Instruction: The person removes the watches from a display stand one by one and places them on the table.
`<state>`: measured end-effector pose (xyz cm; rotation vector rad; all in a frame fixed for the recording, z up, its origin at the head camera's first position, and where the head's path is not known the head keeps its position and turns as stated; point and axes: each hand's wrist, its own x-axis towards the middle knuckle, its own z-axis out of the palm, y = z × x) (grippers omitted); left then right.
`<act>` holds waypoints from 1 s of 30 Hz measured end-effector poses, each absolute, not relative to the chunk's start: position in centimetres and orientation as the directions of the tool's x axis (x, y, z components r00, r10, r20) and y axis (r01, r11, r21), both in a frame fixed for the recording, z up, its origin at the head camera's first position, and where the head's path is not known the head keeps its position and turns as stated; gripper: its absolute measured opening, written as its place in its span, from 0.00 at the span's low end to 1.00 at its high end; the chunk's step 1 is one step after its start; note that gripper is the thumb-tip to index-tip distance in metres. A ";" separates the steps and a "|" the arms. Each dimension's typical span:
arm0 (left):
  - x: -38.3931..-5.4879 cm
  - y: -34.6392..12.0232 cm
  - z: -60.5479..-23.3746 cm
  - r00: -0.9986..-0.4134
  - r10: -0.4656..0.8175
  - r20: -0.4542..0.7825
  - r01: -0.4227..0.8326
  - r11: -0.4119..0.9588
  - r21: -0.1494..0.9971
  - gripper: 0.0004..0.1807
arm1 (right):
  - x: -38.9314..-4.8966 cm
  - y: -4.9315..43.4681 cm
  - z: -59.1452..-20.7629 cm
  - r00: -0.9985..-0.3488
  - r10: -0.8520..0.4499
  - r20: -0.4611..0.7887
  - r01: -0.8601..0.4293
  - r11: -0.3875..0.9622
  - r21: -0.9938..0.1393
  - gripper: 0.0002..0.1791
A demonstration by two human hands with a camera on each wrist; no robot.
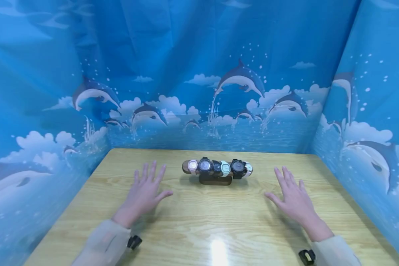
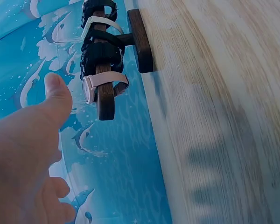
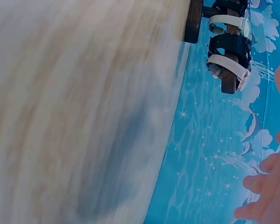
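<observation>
A dark wooden watch stand (image 1: 215,180) stands toward the back of the table, its bar carrying several wristwatches. From left to right in the head view come a pink watch (image 1: 193,166), black ones such as this black watch (image 1: 205,165), a mint-green watch (image 1: 225,168), a large black watch (image 1: 238,167) and a pale watch (image 1: 248,169) at the end. My left hand (image 1: 144,194) hovers left of the stand, fingers spread and holding nothing. On the other side, my right hand (image 1: 294,197) is also spread, apart from the watches.
The light wooden table (image 1: 199,210) reaches back to a blue curtain (image 1: 193,44) printed with dolphins, which also hangs on both sides. Each wrist wears a small black device, like this one at the left cuff (image 1: 134,242).
</observation>
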<state>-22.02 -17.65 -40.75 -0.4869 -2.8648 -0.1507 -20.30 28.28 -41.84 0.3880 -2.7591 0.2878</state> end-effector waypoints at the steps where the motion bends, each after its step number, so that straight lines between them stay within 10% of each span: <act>1: -22.1 -17.6 -40.8 -0.919 0.312 0.240 0.336 0.940 0.065 0.49 | -20.4 28.2 -41.9 -0.906 -0.230 0.356 -0.301 0.940 -0.159 0.49; 30: -24.8 -16.4 -41.4 -0.947 0.241 0.213 0.319 0.787 0.528 0.47 | -23.3 26.2 -41.5 -0.896 -0.165 0.411 -0.332 0.864 -0.378 0.37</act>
